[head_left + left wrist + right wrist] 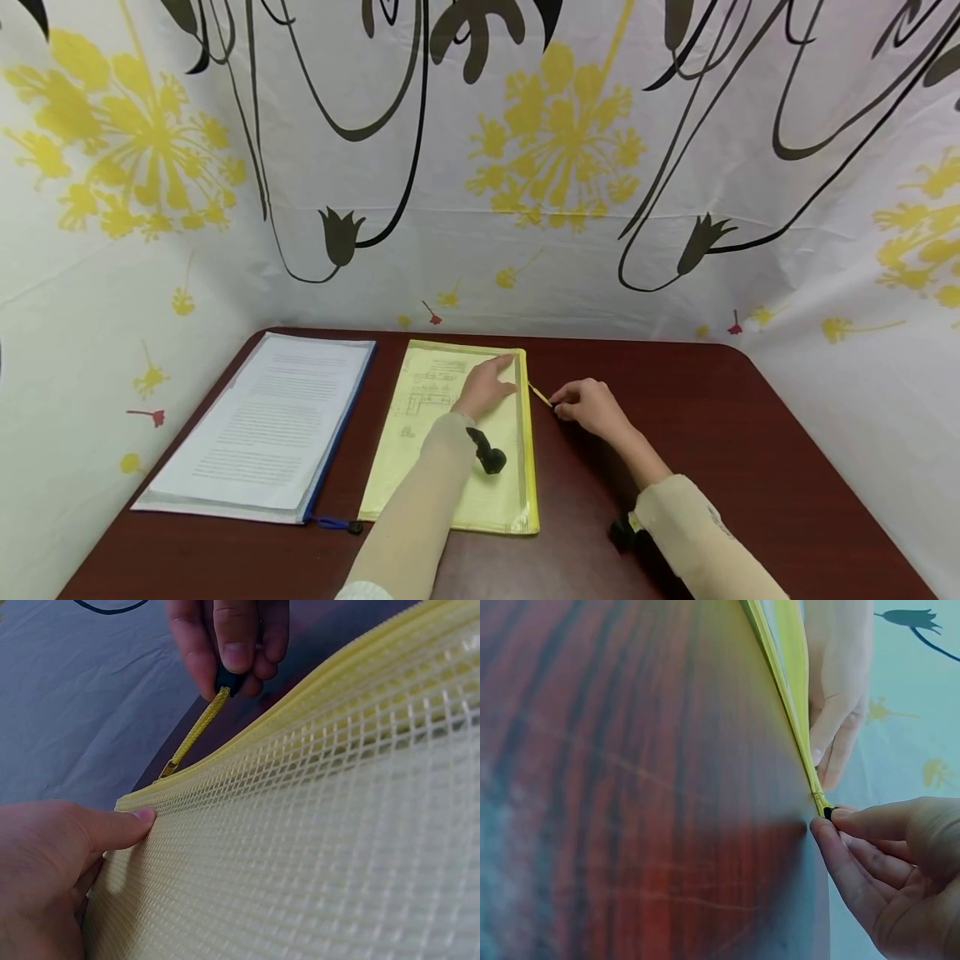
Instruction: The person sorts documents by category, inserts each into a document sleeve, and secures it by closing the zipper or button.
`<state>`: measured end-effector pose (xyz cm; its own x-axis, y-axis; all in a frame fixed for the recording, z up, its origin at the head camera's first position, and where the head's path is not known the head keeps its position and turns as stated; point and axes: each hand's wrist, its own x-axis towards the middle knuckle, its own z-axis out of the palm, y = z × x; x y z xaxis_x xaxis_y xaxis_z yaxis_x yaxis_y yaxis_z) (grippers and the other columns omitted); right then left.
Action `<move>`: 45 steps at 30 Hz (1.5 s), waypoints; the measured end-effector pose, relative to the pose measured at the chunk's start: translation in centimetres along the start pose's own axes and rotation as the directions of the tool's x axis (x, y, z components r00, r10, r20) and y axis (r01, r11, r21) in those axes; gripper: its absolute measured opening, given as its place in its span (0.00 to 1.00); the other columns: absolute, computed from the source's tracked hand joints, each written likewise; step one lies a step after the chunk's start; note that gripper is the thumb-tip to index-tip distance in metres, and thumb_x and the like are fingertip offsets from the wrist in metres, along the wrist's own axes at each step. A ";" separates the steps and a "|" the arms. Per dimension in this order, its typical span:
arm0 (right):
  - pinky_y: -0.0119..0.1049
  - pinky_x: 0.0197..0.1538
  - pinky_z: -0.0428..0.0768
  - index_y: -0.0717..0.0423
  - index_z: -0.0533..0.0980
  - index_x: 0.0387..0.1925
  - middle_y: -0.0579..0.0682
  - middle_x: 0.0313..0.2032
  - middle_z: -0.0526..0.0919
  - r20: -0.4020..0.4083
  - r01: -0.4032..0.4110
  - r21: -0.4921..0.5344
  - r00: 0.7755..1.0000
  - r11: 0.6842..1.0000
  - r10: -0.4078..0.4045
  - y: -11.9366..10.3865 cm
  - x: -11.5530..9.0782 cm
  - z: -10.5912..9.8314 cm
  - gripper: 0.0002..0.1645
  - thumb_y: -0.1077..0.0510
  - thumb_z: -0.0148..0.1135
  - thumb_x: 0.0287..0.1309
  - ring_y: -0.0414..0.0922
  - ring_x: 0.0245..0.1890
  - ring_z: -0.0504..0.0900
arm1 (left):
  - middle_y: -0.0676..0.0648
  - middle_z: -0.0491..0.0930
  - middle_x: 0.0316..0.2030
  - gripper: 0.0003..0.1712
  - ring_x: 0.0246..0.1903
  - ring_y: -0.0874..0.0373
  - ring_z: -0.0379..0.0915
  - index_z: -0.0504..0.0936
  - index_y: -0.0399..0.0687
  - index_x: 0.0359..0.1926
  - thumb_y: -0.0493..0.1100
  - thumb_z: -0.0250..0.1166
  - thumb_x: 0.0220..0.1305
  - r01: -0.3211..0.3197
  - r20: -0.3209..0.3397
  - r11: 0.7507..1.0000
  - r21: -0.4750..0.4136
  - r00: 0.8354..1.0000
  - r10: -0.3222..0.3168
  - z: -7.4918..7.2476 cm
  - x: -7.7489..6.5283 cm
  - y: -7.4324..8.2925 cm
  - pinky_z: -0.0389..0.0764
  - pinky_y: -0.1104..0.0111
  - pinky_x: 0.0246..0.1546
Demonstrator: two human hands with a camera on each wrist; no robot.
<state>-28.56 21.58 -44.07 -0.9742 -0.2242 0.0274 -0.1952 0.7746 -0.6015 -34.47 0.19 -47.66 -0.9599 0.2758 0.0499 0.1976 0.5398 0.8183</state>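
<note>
A yellow mesh zipper pouch [450, 450] with a printed sheet inside lies on the table. My left hand [486, 388] rests on its upper right part, with the thumb [124, 826] touching the mesh near the zipper edge in the left wrist view. Off the pouch's right edge, my right hand [592, 408] pinches the black end of the yellow zipper pull cord [201, 727] between thumb and fingers. The cord runs taut to the slider [168, 769], near the pouch's far corner. In the right wrist view, the right hand [907, 862] is beside the zipper edge.
Left of the pouch lies a clear pouch with a blue edge, showing a printed page [262, 417]; its blue pull cord [333, 523] sticks out at the near corner. The dark red-brown table [675, 375] meets a patterned white curtain [555, 283] at the back and sides.
</note>
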 end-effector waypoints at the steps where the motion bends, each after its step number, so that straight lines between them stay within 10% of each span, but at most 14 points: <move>1: 0.33 0.31 0.81 0.56 0.86 0.40 0.49 0.32 0.89 0.005 0.003 0.002 1.000 1.000 -0.003 0.0 -0.1 0.0 0.08 0.64 0.65 0.61 0.39 0.29 0.84 | 0.46 0.67 0.72 0.36 0.73 0.47 0.61 0.65 0.47 0.73 0.39 0.66 0.65 0.000 0.002 1.000 0.002 1.000 0.000 0.0 0.0 0.0 0.63 0.55 0.75; 45: 0.33 0.33 0.83 0.56 0.86 0.39 0.48 0.32 0.89 0.046 -0.001 0.066 0.999 0.998 -0.002 0.3 -3.3 -0.9 0.08 0.67 0.65 0.60 0.39 0.29 0.85 | 0.48 0.67 0.72 0.37 0.67 0.47 0.69 0.66 0.52 0.73 0.39 0.67 0.64 0.044 -0.007 0.998 -0.033 0.999 -0.044 0.2 0.0 0.2 0.66 0.55 0.73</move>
<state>-25.52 23.12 -43.61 -0.9677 -0.2522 -0.0081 -0.1860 0.7345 -0.6526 -34.42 0.44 -47.55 -0.9691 0.2459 0.0180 0.1487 0.5246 0.8383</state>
